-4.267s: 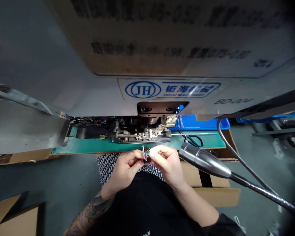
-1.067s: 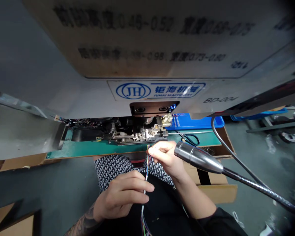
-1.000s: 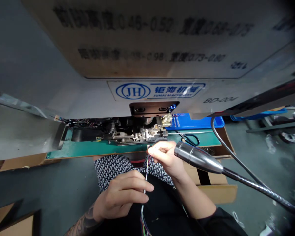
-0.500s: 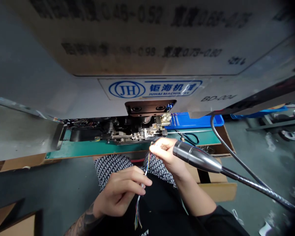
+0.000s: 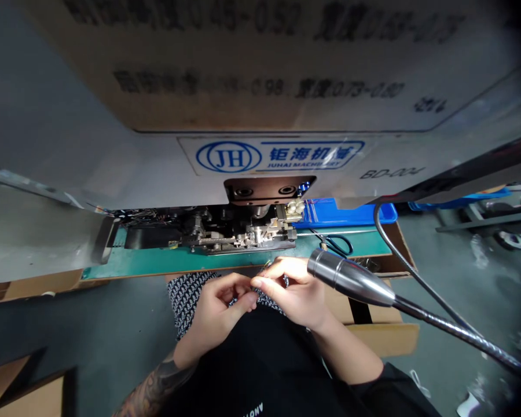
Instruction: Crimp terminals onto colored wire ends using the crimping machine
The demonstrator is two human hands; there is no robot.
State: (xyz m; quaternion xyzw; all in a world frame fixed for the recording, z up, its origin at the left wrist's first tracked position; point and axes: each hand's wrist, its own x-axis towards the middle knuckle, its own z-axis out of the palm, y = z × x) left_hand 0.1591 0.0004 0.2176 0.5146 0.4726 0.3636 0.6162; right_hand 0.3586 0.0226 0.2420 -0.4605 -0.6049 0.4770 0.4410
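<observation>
My left hand (image 5: 223, 304) and my right hand (image 5: 297, 292) meet at their fingertips just in front of the bench edge, over my lap. Both are closed in a pinch on a thin multi-wire cable, which the fingers almost wholly cover. Only small yellowish wire tips (image 5: 267, 264) show above my right fingers. The white sheath and the loose coloured tail are hidden. Right behind the hands stands the machine's metal tooling (image 5: 256, 234), apart from them.
A large grey machine housing (image 5: 156, 168) overhangs the green bench top (image 5: 147, 260). A bendable lamp (image 5: 351, 278) reaches in by my right wrist. Scissors (image 5: 338, 244) and a blue tray (image 5: 351, 213) with wires lie to the right. Cardboard (image 5: 384, 339) sits below.
My left hand has come up and right to meet my right fingertips, and its fingers have closed. The right hand has shifted slightly down. The cable's white sheath and tail have gone from sight.
</observation>
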